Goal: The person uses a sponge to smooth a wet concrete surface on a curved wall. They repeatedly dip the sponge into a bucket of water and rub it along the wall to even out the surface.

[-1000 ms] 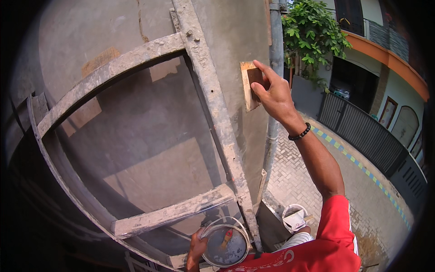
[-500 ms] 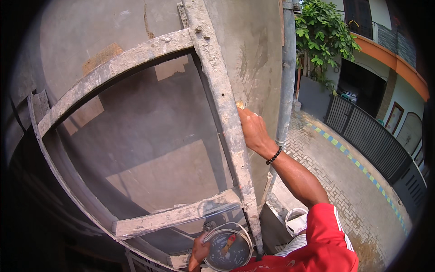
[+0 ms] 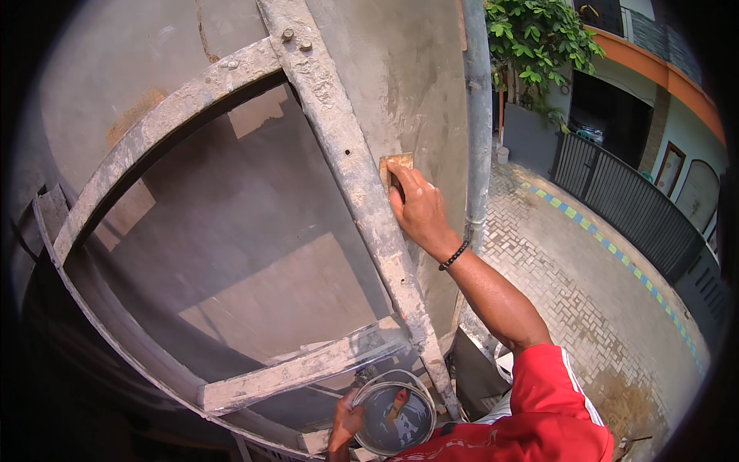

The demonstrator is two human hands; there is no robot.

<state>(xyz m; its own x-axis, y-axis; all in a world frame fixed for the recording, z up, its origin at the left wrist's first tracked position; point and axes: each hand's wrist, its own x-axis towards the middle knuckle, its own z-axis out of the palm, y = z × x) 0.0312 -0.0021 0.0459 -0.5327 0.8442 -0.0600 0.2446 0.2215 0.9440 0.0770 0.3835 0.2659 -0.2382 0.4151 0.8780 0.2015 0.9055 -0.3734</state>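
My right hand (image 3: 422,206) is closed around a small flat tan float (image 3: 403,160), whose face lies against the grey plastered wall (image 3: 431,92) just right of a crusted metal frame post (image 3: 339,127). Low in the view, my left hand (image 3: 348,422) grips the rim of a bucket (image 3: 433,420) at its left side. Grey wet paste (image 3: 377,423) partly fills the bucket. A brush with a red handle (image 3: 400,396) leans inside it. The bucket's wire handle arches over the far side.
An arched scaffold frame (image 3: 146,138) and its crossbar (image 3: 300,369) stand between me and the wall on the left. A grey pipe (image 3: 478,131) runs down the wall's right edge. Paved street (image 3: 570,254), a dark gate (image 3: 616,200) and a leafy tree (image 3: 539,46) lie beyond.
My right hand has turned and come out from beside the post, so more of the float shows. The view has shifted slightly, while my left hand stays on the bucket.
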